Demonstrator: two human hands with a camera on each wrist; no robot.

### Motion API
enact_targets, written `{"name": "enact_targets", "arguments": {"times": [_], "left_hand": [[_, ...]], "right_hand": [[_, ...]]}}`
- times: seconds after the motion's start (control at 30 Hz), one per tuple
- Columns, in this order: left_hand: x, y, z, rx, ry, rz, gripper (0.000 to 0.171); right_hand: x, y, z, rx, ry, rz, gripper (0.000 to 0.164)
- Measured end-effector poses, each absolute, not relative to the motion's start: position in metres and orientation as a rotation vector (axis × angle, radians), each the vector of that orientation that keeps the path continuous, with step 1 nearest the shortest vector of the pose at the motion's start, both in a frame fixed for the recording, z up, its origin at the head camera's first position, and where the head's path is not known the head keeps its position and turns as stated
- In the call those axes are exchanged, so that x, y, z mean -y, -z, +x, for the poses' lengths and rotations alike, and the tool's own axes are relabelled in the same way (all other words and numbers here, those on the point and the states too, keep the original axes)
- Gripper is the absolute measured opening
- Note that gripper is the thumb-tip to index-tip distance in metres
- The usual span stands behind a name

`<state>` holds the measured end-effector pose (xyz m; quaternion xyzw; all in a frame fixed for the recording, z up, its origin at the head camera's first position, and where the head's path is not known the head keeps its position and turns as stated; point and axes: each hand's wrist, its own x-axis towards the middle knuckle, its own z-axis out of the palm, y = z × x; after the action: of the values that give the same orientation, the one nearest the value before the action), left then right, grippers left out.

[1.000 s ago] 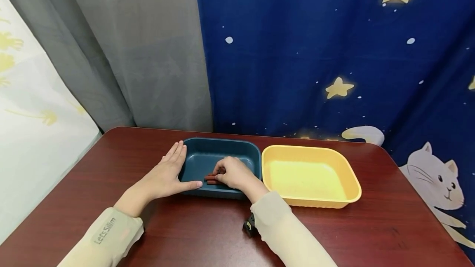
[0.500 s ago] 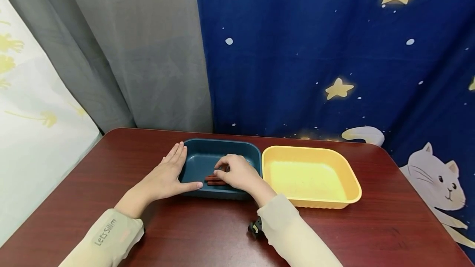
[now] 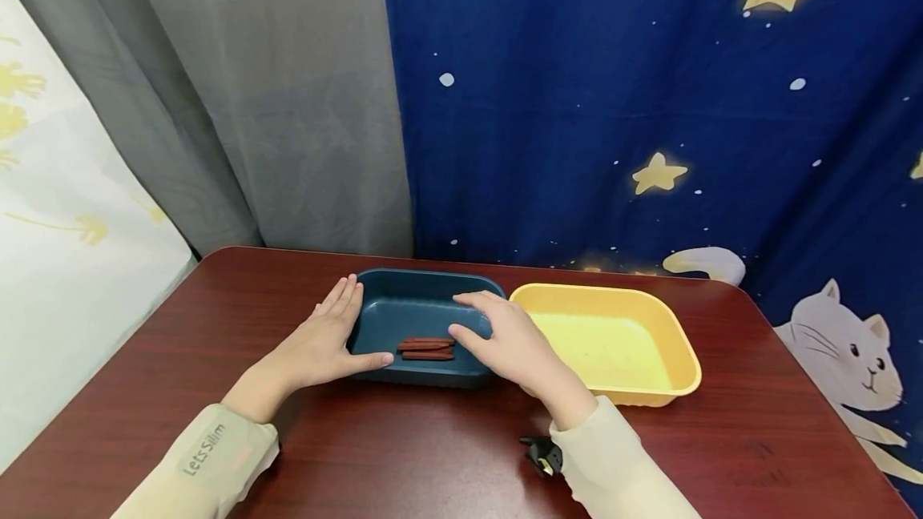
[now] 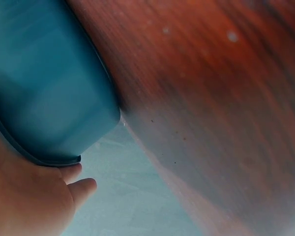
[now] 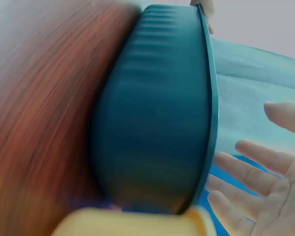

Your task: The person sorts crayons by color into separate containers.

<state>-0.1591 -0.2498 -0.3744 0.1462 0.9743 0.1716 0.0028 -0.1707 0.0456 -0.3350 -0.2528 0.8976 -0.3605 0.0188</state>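
Several reddish-brown sticks (image 3: 427, 349) lie side by side in the dark blue bin (image 3: 389, 295), close to its near wall. My left hand (image 3: 320, 343) rests on the bin's left end, thumb on the near rim and straight fingers along the side; the left wrist view shows part of that hand (image 4: 29, 201) against the bin's wall (image 4: 44, 98). Over the bin's right end hovers my right hand (image 3: 508, 343), fingers spread and holding nothing. In the right wrist view this hand (image 5: 265, 182) has its palm bare beside the bin's rim (image 5: 214, 98).
A yellow bin (image 3: 613, 343) stands right of the blue one, the two nearly touching. Both are on a reddish-brown table (image 3: 375, 455). Behind the table hang a grey curtain (image 3: 288, 102) and a blue curtain (image 3: 541, 142) with stars.
My right hand has let go of the sticks and moved right, its fingers opening. The sticks lie uncovered in the blue bin. My left hand has stayed in place.
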Motion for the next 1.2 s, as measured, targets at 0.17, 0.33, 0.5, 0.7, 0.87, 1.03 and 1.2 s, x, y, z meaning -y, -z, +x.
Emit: {"name": "enact_targets", "arguments": {"times": [0.17,0.33,0.5,0.7,0.87,1.03,1.2], "left_hand": [[0.25,0.374,-0.158,-3.051,-0.539,0.465,0.123],[0.25,0.373,-0.159,-3.047,-0.536,0.465,0.123],[0.249,0.374,-0.159,-3.048,-0.534,0.468,0.124],[0.25,0.375,-0.16,-3.05,-0.543,0.468,0.124],[0.25,0.376,-0.16,-3.039,-0.543,0.458,0.125],[0.249,0.376,-0.16,-3.038,-0.548,0.46,0.124],[0.25,0.375,-0.16,-3.047,-0.544,0.471,0.123]], "right_hand": [[-0.069,0.335,-0.166,-2.864,1.051,-0.784,0.055],[-0.093,0.34,-0.161,-2.949,0.992,-0.755,0.058],[-0.115,0.347,-0.159,-3.02,0.951,-0.747,0.06],[-0.141,0.347,-0.158,-3.094,0.856,-0.771,0.062],[-0.167,0.348,-0.158,-3.145,0.747,-0.727,0.066],[-0.197,0.35,-0.161,-3.176,0.689,-0.721,0.069],[-0.223,0.349,-0.164,-3.25,0.529,-0.707,0.068]]}}
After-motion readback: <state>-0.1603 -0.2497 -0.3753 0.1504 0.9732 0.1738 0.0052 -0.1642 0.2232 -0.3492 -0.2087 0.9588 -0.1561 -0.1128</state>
